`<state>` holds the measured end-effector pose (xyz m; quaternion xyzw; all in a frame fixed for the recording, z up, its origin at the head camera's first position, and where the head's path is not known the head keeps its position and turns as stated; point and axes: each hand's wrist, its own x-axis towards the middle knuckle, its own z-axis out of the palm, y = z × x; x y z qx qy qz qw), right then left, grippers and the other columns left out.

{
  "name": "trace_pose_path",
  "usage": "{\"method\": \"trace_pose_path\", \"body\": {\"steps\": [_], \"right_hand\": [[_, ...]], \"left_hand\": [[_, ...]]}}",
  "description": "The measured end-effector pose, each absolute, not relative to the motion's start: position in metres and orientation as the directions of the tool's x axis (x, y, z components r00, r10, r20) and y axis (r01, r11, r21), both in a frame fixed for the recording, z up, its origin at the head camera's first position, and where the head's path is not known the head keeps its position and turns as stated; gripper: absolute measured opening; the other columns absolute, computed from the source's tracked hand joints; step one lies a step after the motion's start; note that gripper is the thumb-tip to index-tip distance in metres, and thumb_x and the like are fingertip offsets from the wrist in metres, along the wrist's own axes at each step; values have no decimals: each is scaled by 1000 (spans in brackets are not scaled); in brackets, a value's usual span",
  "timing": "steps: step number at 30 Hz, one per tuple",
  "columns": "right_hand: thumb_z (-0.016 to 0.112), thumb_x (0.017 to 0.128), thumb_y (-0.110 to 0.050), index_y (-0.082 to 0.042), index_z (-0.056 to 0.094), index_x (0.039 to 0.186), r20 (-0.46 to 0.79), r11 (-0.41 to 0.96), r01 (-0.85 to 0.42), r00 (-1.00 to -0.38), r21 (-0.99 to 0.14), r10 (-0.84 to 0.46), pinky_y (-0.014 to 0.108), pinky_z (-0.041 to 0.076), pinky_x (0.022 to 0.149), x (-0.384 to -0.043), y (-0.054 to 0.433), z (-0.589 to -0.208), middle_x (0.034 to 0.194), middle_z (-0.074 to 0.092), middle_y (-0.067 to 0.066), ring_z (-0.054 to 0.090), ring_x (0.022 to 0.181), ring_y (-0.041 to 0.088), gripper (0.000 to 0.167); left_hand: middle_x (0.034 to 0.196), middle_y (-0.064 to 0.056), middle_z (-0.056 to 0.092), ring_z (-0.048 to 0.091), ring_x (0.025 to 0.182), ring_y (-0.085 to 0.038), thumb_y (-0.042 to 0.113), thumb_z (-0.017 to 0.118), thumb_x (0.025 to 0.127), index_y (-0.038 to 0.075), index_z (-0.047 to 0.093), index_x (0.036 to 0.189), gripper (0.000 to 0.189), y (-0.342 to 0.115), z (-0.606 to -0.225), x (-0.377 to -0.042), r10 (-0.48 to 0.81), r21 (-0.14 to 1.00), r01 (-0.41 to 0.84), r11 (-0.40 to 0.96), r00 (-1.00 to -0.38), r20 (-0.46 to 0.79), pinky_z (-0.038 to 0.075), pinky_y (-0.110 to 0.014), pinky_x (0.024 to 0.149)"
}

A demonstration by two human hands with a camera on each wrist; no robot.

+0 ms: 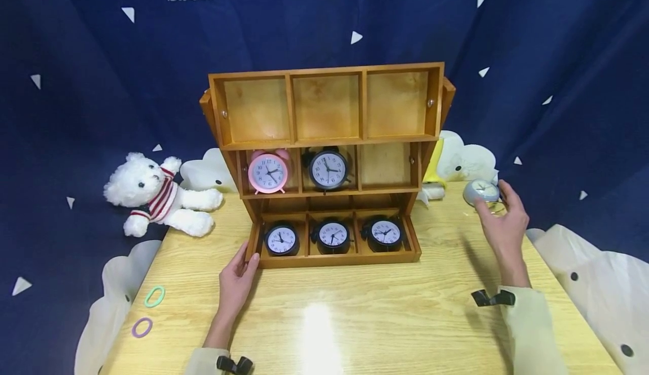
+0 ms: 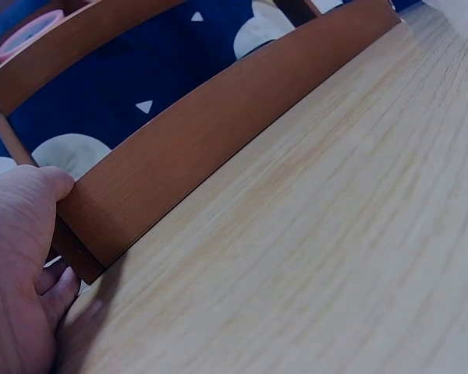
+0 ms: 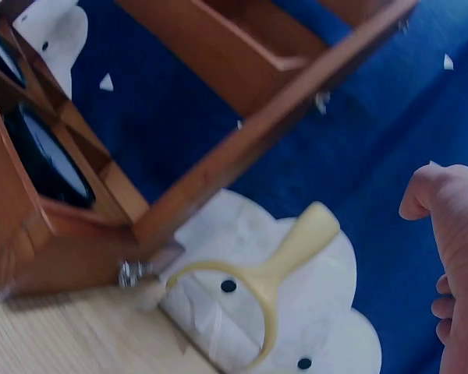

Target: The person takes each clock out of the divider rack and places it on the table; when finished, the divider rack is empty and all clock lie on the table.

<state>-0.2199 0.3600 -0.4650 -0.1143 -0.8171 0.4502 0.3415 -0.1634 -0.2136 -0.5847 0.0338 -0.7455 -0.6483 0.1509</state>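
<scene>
Here's the left hand (image 1: 238, 280), planted at the near left corner of the wooden shelf (image 1: 337, 260), and its grip is narrow, holding that corner: the left wrist view has the thumb over the end of the front board and fingers round the side. Across to the right, the right hand (image 1: 508, 220) is out by the pale silvery-blue clock (image 1: 479, 192) near the surface's (image 1: 385, 318) far right edge. Its grip is wide, thumb and forefinger spread at the clock's near side; whether they touch it, I can't tell. The right wrist view has the thumb standing out, with that clock out of frame.

Look at the shelf, three tiers of three compartments! Middle tier: a pink clock (image 1: 269, 173) on the left, a black clock (image 1: 328, 170) in the centre. Bottom tier: three more black-cased clocks, one left (image 1: 281, 240), one centre (image 1: 332, 235), one right (image 1: 385, 232), all tilted back.

Over on the left, a white teddy bear (image 1: 163, 197) in a red-and-white striped top leans back, and nearer the front lie a green ring (image 1: 147, 299) and a purple ring (image 1: 134, 328), apart from each other. A yellowish thing (image 3: 308, 238) with a ring and handle shows beyond the shelf's right side, and behind everything hangs a navy curtain (image 1: 324, 26) scattered with white triangles.
</scene>
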Motion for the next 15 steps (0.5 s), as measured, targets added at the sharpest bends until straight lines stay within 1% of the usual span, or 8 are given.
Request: {"method": "trace_pose_path", "body": {"steps": [3, 6, 9, 10, 12, 15], "right_hand": [[75, 91, -13, -10, 58, 149, 492, 568, -167, -722, -806, 485, 19, 41, 115, -215, 350, -461, 146, 60, 15, 56, 130, 15, 61], [76, 89, -11, -8, 60, 147, 526, 572, -212, -712, -792, 464, 16, 42, 113, -211, 343, -460, 144, 62, 17, 56, 123, 3, 60], [76, 89, -12, -8, 61, 146, 542, 566, -248, -715, -787, 441, 15, 42, 111, -208, 335, -459, 143, 62, 18, 53, 120, -4, 59], [76, 89, -11, -7, 61, 146, 546, 562, -259, -718, -785, 431, 16, 42, 111, -207, 332, -458, 143, 62, 18, 53, 120, -5, 59], [77, 88, -10, -7, 61, 145, 554, 552, -285, -722, -784, 415, 16, 42, 111, -206, 327, -456, 143, 62, 18, 54, 122, -2, 59], [78, 87, -7, -7, 62, 145, 568, 537, -324, -728, -779, 384, 18, 42, 112, -205, 318, -452, 143, 62, 18, 56, 128, 8, 60]], "left_hand": [[149, -20, 55, 53, 135, -29, 14, 69, 102, 0, 53, 151, 53, -212, -581, -162, -245, 977, 133, 165, -954, 172, 47, -11, 100], [149, -24, 53, 51, 136, -33, 11, 68, 103, -4, 51, 150, 53, -210, -575, -159, -242, 977, 129, 171, -955, 169, 46, -14, 102], [150, -23, 53, 51, 137, -33, 11, 68, 103, -4, 51, 150, 53, -209, -572, -157, -239, 978, 126, 169, -957, 165, 46, -14, 102], [150, -22, 53, 51, 137, -32, 12, 68, 103, -4, 51, 150, 53, -209, -572, -157, -237, 977, 129, 168, -957, 167, 46, -14, 102], [150, -19, 54, 52, 136, -29, 13, 68, 103, -1, 52, 151, 52, -210, -575, -158, -236, 978, 136, 161, -957, 172, 46, -12, 102], [149, -17, 56, 55, 135, -28, 15, 69, 103, 2, 54, 150, 51, -212, -580, -161, -235, 975, 159, 157, -953, 193, 48, -12, 101]]}}
